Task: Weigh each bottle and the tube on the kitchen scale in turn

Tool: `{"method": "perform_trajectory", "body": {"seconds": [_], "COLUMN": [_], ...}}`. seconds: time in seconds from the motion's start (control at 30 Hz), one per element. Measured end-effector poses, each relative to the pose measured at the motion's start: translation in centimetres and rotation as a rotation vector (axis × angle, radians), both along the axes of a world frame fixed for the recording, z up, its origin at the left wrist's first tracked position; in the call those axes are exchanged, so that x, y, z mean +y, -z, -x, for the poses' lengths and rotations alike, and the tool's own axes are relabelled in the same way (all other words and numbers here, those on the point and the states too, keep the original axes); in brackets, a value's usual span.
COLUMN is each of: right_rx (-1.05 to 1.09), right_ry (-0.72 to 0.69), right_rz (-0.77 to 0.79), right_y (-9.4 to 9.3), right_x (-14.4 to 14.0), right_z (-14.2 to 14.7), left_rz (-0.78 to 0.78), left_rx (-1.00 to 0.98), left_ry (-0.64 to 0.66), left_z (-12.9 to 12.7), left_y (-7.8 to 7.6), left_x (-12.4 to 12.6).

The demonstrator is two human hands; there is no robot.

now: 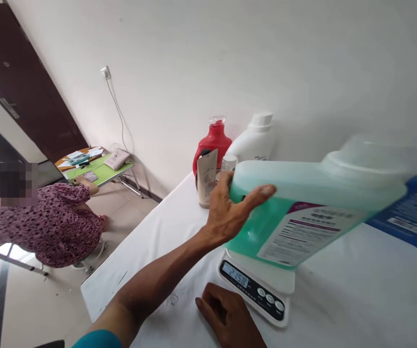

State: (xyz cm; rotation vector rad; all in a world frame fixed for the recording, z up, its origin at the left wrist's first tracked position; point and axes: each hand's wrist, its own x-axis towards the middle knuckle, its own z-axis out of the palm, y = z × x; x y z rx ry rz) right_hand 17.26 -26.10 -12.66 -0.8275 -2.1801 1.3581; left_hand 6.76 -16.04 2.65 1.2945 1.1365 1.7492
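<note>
A large translucent jug of green liquid [259, 232] lies tilted over a white digital scale [253, 294], its capped end pointing right and blurred. My left hand [230, 208] grips the left end of the jug, thumb across the upper side and fingers partly hidden behind. The scale's display seems to read 2158. Below the scale's front edge, my right hand [228, 311] rests on the white cloth with fingers curled in, holding nothing that I can see. Whether the jug's full weight sits on the scale I cannot tell.
Behind the jug stand a red bottle [213, 140], a beige tube [207, 179], a small clear-capped bottle [229, 163] and a white bottle [253, 140]. A blue container [411, 212] lies at right. A person [63, 217] sits at a green table [101, 178] on the left.
</note>
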Motion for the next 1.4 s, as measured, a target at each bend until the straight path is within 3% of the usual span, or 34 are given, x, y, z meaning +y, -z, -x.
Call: {"method": "perform_trajectory", "body": {"seconds": [0.27, 0.37, 0.5, 0.7, 0.87, 1.07, 1.4], "right_rx": [0.011, 0.014, 0.016, 0.036, 0.056, 0.073, 0.155], "right_ry": [0.018, 0.019, 0.023, 0.023, 0.025, 0.025, 0.081], "right_rz": [-0.036, -0.017, 0.031, 0.032, 0.026, 0.014, 0.021], "right_y": [1.1, 1.0, 0.5, -0.3, -0.7, -0.8, -1.4], "right_x": [0.1, 0.0, -0.1, 0.0, -0.1, -0.1, 0.0], "right_z": [-0.3, -0.3, -0.1, 0.0, 0.0, 0.0, 0.2], "left_rz": [0.023, 0.027, -0.034, -0.141, -0.104, -0.092, -0.139], "left_rx": [-0.238, -0.216, -0.147, -0.093, -0.134, -0.201, -0.165], "left_ry": [0.093, 0.057, -0.065, -0.298, -0.376, -0.419, -0.449], "left_z": [-0.6, 0.9, 4.9, 11.7, 14.6, 15.3, 14.2], "left_y": [-0.8, -1.5, -2.0, 0.0, 2.4, 3.7, 3.0], "left_x": [0.3, -0.6, -2.0, -3.7, -3.5, -1.5, 1.0]}}
